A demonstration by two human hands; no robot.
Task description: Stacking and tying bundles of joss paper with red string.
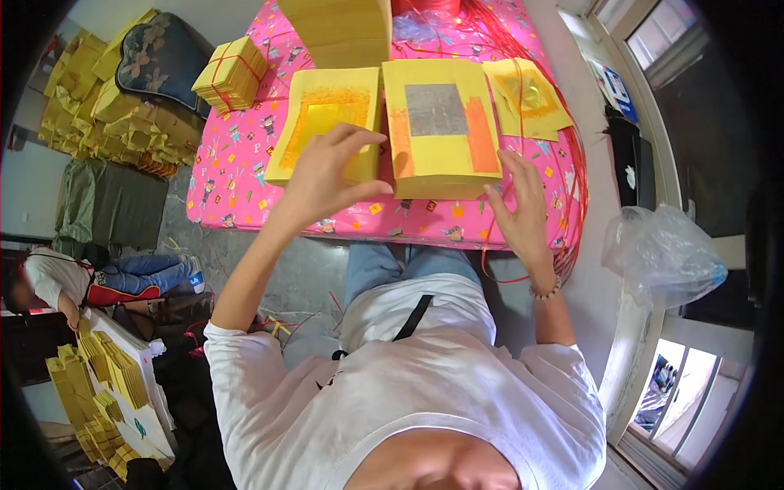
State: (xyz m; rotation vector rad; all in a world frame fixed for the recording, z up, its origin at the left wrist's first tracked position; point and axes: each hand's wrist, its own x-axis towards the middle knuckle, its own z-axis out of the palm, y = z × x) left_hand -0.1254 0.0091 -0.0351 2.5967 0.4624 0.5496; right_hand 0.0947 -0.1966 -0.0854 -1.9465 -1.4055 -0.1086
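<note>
L hand rests w/ spread fingers on the gold-foil yellow paper stack, pinching nothing. R hand, fingers splayed, touches the thick silver-foil paper stack at its right edge. Both stacks lie flat, side by side, on the pink patterned tablecloth.

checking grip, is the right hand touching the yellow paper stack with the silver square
Touching: head view shows right hand fingertips on the yellow paper stack with the silver square's right edge.

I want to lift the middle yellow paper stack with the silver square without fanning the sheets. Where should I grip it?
Probably pinch the silver-square stack at its thick near edge, one hand per corner. That edge faces the person and overhangs nothing; the right hand already rests at its right corner.
</note>
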